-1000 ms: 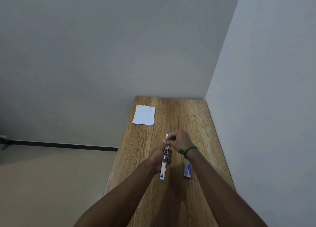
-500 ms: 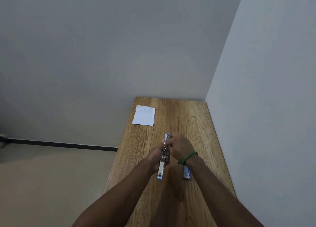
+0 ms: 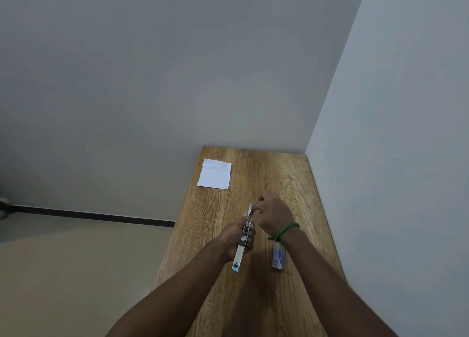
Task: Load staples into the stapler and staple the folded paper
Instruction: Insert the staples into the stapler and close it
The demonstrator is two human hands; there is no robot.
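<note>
A slim blue and silver stapler [image 3: 244, 237] is opened out long above the wooden table [image 3: 289, 184]. My left hand [image 3: 234, 236] grips it around the middle from the left. My right hand [image 3: 275, 216] has its fingertips at the stapler's far blue end; whether they pinch staples is too small to tell. A green band circles that wrist. A small staple box [image 3: 278, 257] lies on the table under my right wrist. The folded white paper [image 3: 215, 174] lies flat at the table's far left corner.
The table stands in a corner, with a wall along its right side and another behind its far end. Its left edge drops to a beige floor [image 3: 63, 273] with a dark skirting line.
My right hand has lifted and loosened at the stapler's far end, with its fingers more spread. The staple box shows more from under my wrist. The left hand keeps its hold.
</note>
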